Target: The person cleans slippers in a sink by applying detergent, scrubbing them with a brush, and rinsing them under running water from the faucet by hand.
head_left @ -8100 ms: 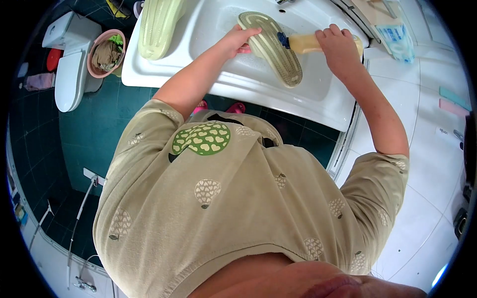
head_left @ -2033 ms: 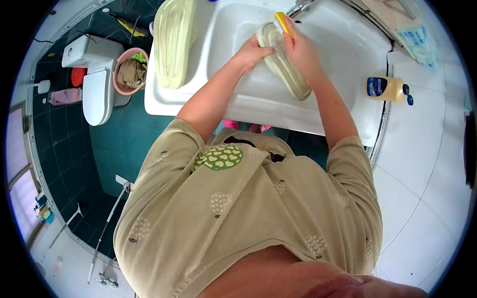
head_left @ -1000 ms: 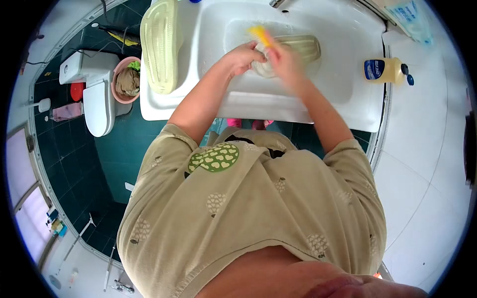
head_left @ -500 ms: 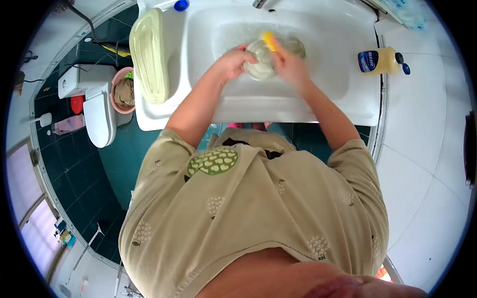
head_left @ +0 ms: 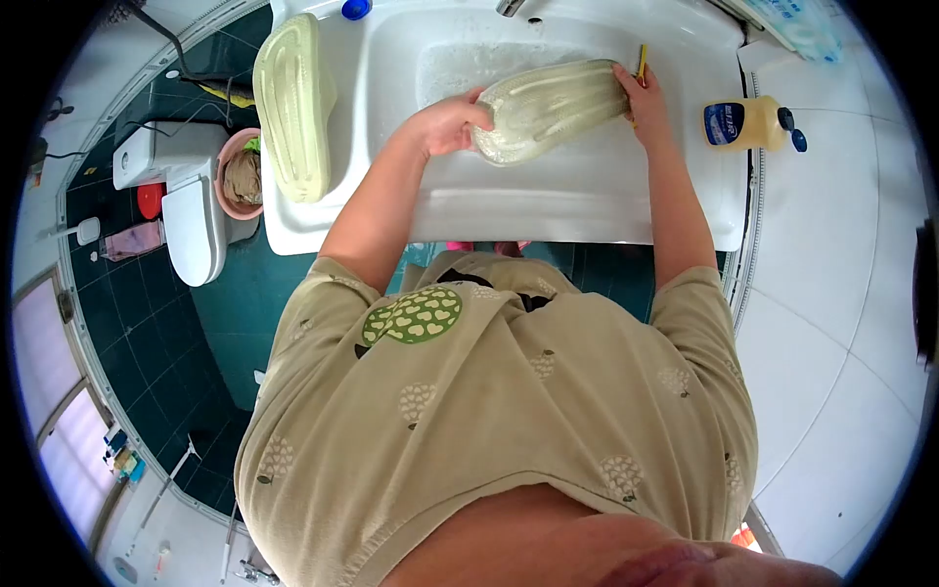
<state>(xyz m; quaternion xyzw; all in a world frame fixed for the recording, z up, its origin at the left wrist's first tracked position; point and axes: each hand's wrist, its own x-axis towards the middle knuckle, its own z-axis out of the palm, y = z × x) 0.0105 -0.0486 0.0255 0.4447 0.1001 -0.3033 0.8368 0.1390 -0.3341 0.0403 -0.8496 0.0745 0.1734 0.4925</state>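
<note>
A long pale green, wet, sole-shaped piece [head_left: 553, 110] is held over the white sink basin [head_left: 391, 78], tilted up to the right. My left hand [head_left: 452, 123] grips its left end, fingers bent round the edge. At its right end is my right hand [head_left: 643, 98], closed on that end and also on a thin yellow brush [head_left: 642, 65], which stands upright beside the fingers. A similar pale green piece [head_left: 295, 110] lies lengthwise on the sink's left ledge. Sudsy water [head_left: 455, 67] shows in the basin behind the held piece.
A bottle of yellow liquid [head_left: 745, 123] lies on the right with its cap open. A blue cap [head_left: 356, 9] rests on the sink's back left ledge, near the faucet [head_left: 510, 7]. On the left are a toilet [head_left: 191, 230] and a pink basin [head_left: 231, 201] holding cloth.
The held piece is now stretched out lengthwise instead of bunched up. My right hand has moved right, away from the middle, to its far end, and the yellow brush now points upward there.
</note>
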